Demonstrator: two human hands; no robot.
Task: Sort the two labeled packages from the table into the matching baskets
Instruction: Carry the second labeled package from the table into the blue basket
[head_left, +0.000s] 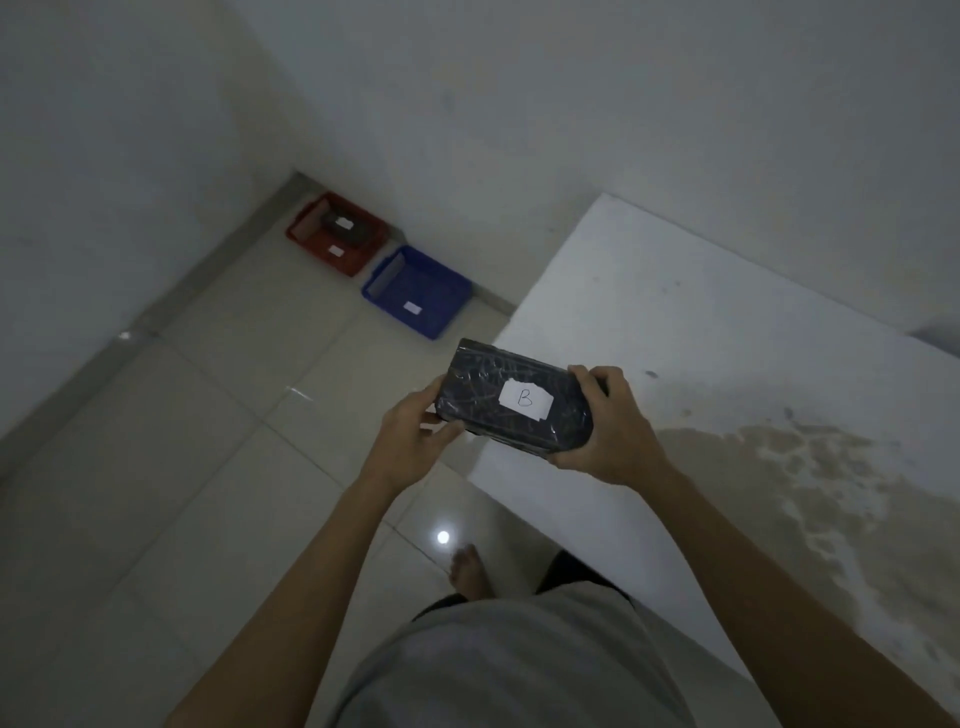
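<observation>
A black plastic-wrapped package (483, 384) with a white label reading "B" is held in the air over the table's left edge. My left hand (410, 436) grips its left end and my right hand (608, 431) grips its right end. On the floor by the far wall stand a red basket (311, 241) and a blue basket (447, 296), each with a small white label on the front. Inside the red basket lies another dark package (332, 218) with a white label. I see nothing inside the blue basket.
The white table (727, 322) fills the right side, with a brownish stain towards its near right part. Pale floor tiles (208, 441) stretch from my feet to the baskets. White walls meet in a corner behind the red basket.
</observation>
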